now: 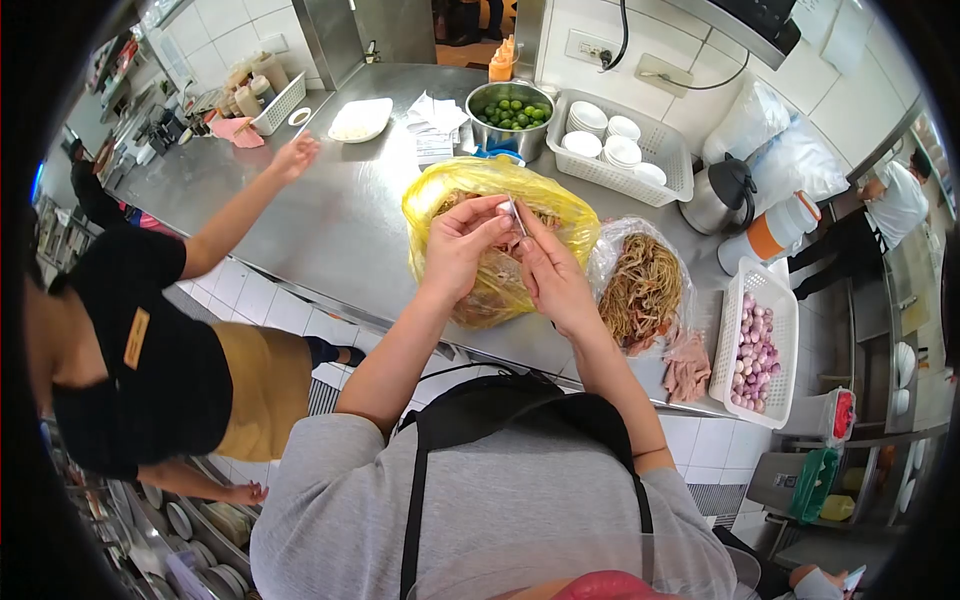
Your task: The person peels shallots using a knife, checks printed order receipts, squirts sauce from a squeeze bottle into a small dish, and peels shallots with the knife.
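Observation:
Over an open yellow plastic bag (422, 200), my left hand (462, 245) pinches a small pale bulb (504, 207), likely a shallot, mostly covered by the fingers. My right hand (553, 275) is closed on a small knife (517, 216), whose thin blade meets the bulb. Reddish-brown scraps show inside the yellow bag. Just right of my right hand is a clear bag (640, 290) full of dry, brown, stringy stalks. Farther right, a white plastic basket (728, 345) holds many purple shallots (757, 350). A crumpled pinkish cloth or glove (687, 372) lies between the clear bag and the basket.
Behind the bags on the steel counter (345, 215) stand a pot of limes (512, 112), a crate (672, 180) with white bowls, a thermal jug (718, 195) and an orange-and-white container (770, 232). A co-worker (150, 340) stands at left, one arm over the counter near a white plate (360, 120).

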Demonstrator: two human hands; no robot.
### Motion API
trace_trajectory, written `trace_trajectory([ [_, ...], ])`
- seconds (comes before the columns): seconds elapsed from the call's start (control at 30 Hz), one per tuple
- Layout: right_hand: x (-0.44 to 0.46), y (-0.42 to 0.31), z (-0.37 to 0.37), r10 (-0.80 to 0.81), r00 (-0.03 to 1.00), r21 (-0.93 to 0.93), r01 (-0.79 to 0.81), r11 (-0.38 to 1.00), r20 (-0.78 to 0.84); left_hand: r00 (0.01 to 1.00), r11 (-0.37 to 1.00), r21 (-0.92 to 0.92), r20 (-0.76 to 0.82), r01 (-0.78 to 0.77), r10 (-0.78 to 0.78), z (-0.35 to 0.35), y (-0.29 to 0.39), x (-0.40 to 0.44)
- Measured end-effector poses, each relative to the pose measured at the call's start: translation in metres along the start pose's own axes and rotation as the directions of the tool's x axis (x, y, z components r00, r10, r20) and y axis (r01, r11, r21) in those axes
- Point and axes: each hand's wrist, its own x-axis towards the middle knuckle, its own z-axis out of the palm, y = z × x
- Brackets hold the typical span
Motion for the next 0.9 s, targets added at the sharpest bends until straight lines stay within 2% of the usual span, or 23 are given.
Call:
trace_trajectory([
  [0.1, 0.002, 0.004, -0.001, -0.013, 1.000, 0.027, 0.012, 1.000, 0.007, 1.000, 0.999, -0.036, 0.025, 0.008, -0.007, 0.000, 0.001, 0.000],
  [0.17, 0.001, 0.004, -0.002, 0.078, 0.997, 0.143, -0.073, 0.987, -0.027, 0.999, 0.998, -0.061, 0.041, 0.028, -0.025, -0.001, 0.001, 0.000],
  [0.27, 0.001, 0.007, -0.005, 0.092, 0.996, 0.251, -0.083, 0.964, -0.021, 0.993, 0.985, -0.163, 0.109, 0.062, -0.044, -0.004, 0.000, 0.000],
  [0.33, 0.000, 0.007, -0.006, 0.100, 0.994, 0.276, -0.088, 0.957, -0.030, 0.977, 0.944, -0.276, 0.160, 0.179, -0.139, -0.005, 0.002, 0.000],
  [0.43, -0.001, 0.005, -0.004, 0.105, 0.993, 0.284, -0.089, 0.955, -0.044, 0.969, 0.918, -0.325, 0.168, 0.229, -0.182, -0.004, 0.005, 0.002],
  [0.5, -0.002, 0.004, -0.003, 0.105, 0.993, 0.268, -0.089, 0.959, -0.045, 0.981, 0.937, -0.299, 0.121, 0.182, -0.152, 0.006, 0.007, 0.001],
  [0.57, -0.002, 0.006, -0.002, 0.030, 0.999, 0.197, -0.023, 0.980, -0.031, 0.990, 0.953, -0.270, 0.076, 0.138, -0.122, 0.008, 0.005, 0.001],
  [0.63, -0.002, 0.008, -0.003, 0.036, 0.998, 0.223, -0.023, 0.974, -0.054, 0.994, 0.975, -0.192, 0.032, 0.111, -0.107, 0.006, 0.001, 0.003],
  [0.77, -0.002, 0.004, -0.009, 0.084, 0.989, 0.318, -0.040, 0.947, -0.125, 0.996, 0.982, -0.172, 0.061, 0.080, -0.071, 0.005, 0.001, 0.002],
  [0.9, 0.002, 0.006, -0.019, 0.097, 0.984, 0.277, -0.052, 0.959, -0.151, 0.995, 0.968, -0.236, 0.053, 0.091, -0.080, 0.000, 0.006, 0.000],
])
